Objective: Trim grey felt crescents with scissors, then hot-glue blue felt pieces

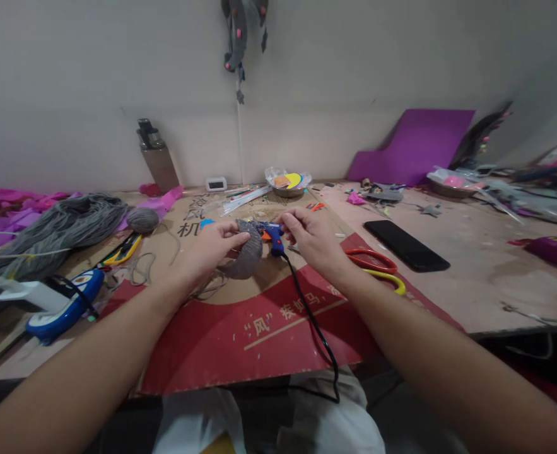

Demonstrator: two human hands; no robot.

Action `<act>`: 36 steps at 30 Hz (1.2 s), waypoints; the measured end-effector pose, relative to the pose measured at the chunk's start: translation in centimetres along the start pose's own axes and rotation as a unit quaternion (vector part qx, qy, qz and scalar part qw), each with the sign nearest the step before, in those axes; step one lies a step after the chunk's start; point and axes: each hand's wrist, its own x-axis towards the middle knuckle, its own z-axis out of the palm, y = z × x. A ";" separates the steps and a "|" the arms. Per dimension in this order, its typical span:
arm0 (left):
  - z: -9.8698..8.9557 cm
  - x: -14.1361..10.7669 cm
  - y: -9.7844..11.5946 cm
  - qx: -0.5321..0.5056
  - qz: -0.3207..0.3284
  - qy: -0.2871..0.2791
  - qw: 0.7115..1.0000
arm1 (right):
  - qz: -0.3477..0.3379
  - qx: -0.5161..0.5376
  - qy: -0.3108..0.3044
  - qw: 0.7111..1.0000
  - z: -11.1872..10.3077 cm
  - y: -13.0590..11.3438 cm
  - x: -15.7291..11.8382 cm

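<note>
My left hand (216,246) grips a grey yarn-wrapped crescent (247,255), thumb on its face and fingers behind it. Just right of the crescent is a blue glue gun (275,239) with an orange part and a black cord (306,296) running down over the table edge. My right hand (306,236) is beside the gun's rear end, thumb and fingers pinched together. What they hold, if anything, is too small to make out. Loose grey yarn (207,290) trails below my left hand.
Red-handled scissors (373,258) and a black phone (408,244) lie to the right. At the left are a grey yarn skein (74,221), a yarn ball (142,220), a yellow cutter (124,250) and a blue power strip (65,309). A bowl (287,191) stands behind.
</note>
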 end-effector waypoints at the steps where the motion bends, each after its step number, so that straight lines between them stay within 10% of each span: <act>1: -0.3 0.2 -0.2 -0.019 -0.007 0.005 1.000 | -0.008 -0.028 0.006 1.000 -0.5 0.0 -0.3; 11: -1.3 0.3 0.0 -0.102 0.002 0.017 0.995 | -0.040 -0.444 -0.065 0.893 -10.4 4.4 -8.6; 24: -3.0 1.9 -0.5 -0.194 -0.012 0.073 0.978 | 0.031 -0.528 -0.219 0.820 -13.0 3.2 -6.9; 30: -3.5 3.1 0.0 -0.248 -0.048 0.115 0.961 | -0.031 -0.487 -0.079 0.869 -13.7 0.6 -6.4; 36: -3.2 3.5 -0.3 -0.236 -0.046 0.137 0.961 | -0.119 -0.312 -0.029 0.942 -7.1 -2.0 -1.1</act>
